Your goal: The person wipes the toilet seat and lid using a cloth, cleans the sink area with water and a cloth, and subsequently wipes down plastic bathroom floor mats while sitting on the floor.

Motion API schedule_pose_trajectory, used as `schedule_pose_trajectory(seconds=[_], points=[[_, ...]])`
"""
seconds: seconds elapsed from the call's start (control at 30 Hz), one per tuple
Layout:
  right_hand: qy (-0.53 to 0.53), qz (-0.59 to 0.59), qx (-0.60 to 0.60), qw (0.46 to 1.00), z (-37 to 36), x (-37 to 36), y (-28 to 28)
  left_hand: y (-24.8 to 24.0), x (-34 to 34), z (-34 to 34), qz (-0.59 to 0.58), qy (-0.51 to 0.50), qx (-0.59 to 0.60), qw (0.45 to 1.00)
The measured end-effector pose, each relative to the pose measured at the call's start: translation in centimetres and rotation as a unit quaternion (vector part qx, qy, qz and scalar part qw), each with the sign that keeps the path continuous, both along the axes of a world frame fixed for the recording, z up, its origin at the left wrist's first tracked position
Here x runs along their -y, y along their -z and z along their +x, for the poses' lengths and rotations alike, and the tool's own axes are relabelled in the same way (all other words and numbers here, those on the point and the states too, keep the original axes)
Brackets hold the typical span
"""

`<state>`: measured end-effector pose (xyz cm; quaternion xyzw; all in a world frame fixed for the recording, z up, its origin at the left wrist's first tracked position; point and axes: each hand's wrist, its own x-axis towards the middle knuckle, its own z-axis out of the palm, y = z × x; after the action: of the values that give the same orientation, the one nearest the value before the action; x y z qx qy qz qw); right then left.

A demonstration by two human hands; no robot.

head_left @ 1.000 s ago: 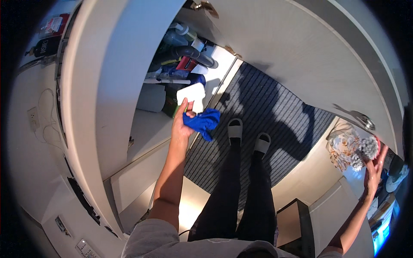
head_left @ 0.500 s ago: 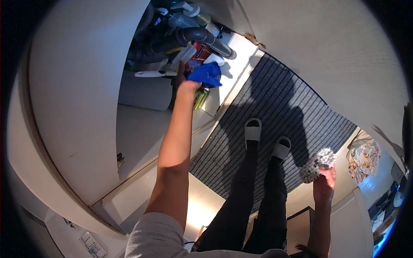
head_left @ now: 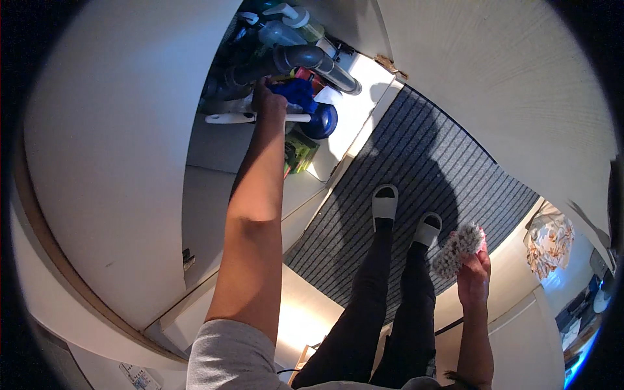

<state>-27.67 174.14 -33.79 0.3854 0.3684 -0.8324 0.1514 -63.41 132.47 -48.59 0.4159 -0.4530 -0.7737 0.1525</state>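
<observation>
My left hand [head_left: 267, 99] reaches into an open cabinet, closed on a crumpled blue cloth [head_left: 297, 94] beside a grey drain pipe [head_left: 296, 57]. Some of its fingers are hidden. Below that hand lies a plunger with a blue cup [head_left: 323, 121] and a white handle, which passes behind my wrist. Low on the right, my right hand [head_left: 476, 270] grips a fuzzy grey-and-white scrubber [head_left: 456, 250] above the mat, with a bit of pink showing at its edge.
Pump bottles [head_left: 299, 19] crowd the back of the cabinet behind the pipe. A green packet [head_left: 299, 153] sits near its front edge. White cabinet doors [head_left: 117, 162] flank the opening. My slippered feet stand on a striped grey mat [head_left: 403, 149]. A patterned bag [head_left: 549, 240] hangs at right.
My left hand has carried the blue cloth deeper toward the pipe, uncovering the plunger's cup. My right hand, with the scrubber, has shifted slightly left.
</observation>
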Motion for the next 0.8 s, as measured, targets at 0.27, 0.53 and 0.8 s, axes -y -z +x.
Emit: schedule_pose_trajectory(seconds=[0.27, 0.53, 0.8], points=[[-0.009, -0.068, -0.051, 0.996, -3.5, 1.8, 2.2, 0.3, -0.1, -0.2, 0.009, 0.028, 0.015, 0.999], [-0.188, 0.244, -0.222, 0.925, -17.6, 6.6, 13.9, -4.7, -4.5, 7.0, 0.073, 0.028, 0.011, 0.997], [-0.323, 0.624, -0.384, 0.599, -35.9, 15.8, 24.0, -5.2, -15.4, 26.3, 0.201, 0.137, 0.095, 0.965]])
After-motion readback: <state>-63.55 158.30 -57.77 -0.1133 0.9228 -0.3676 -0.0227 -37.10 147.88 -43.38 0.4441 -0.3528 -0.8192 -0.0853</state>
